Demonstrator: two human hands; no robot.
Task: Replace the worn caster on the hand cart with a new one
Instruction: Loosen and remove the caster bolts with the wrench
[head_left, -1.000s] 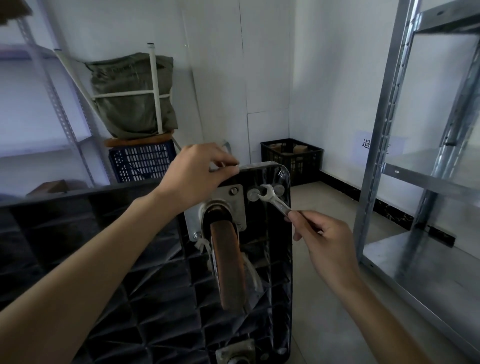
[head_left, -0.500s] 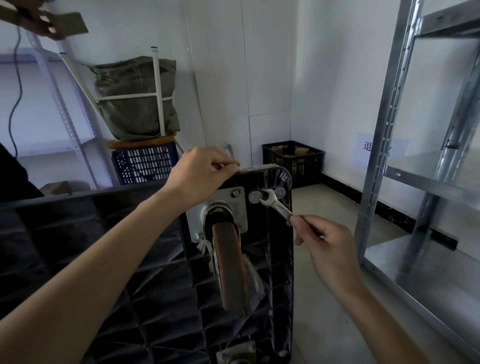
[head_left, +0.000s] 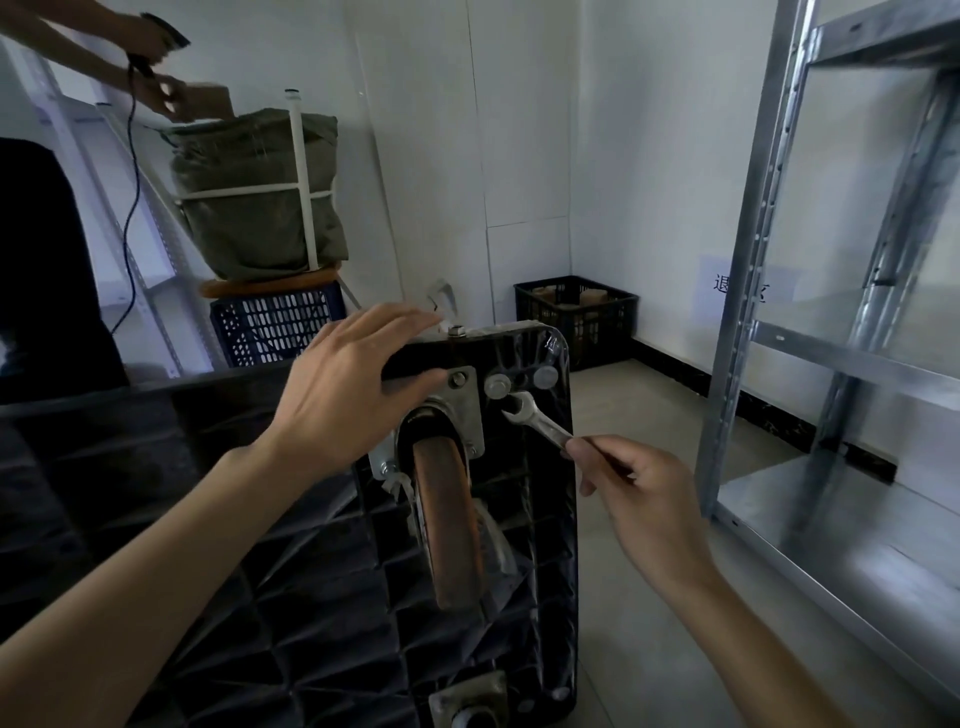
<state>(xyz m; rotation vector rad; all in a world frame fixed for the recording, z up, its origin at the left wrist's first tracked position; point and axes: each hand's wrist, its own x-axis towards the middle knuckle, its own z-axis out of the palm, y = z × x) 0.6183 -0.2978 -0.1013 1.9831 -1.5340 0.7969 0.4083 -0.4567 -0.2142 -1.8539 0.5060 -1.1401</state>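
Note:
The black plastic hand cart (head_left: 291, 587) stands on its side with its ribbed underside facing me. A worn caster (head_left: 449, 525) with a brown wheel hangs from a grey metal mounting plate (head_left: 462, 410) near the cart's top edge. My left hand (head_left: 343, 389) lies over the top corner of the cart and the plate, fingers spread, thumb near a bolt (head_left: 457, 379). My right hand (head_left: 639, 499) grips the handle of a silver open-end wrench (head_left: 537, 423), whose jaw sits just below a round washer (head_left: 497, 387). A second caster (head_left: 470, 701) shows at the bottom edge.
A metal shelving rack (head_left: 841, 358) stands close on the right. A black crate (head_left: 576, 317) sits in the far corner. A blue crate (head_left: 275, 322) with a green sack (head_left: 249, 197) on it is behind the cart. Another person's hands (head_left: 156, 78) work at the top left.
My left hand has opened from a pinch on the cart's top edge to a flat spread over it. The wrench jaw has dropped slightly below the washer. Another person's hands have come into view.

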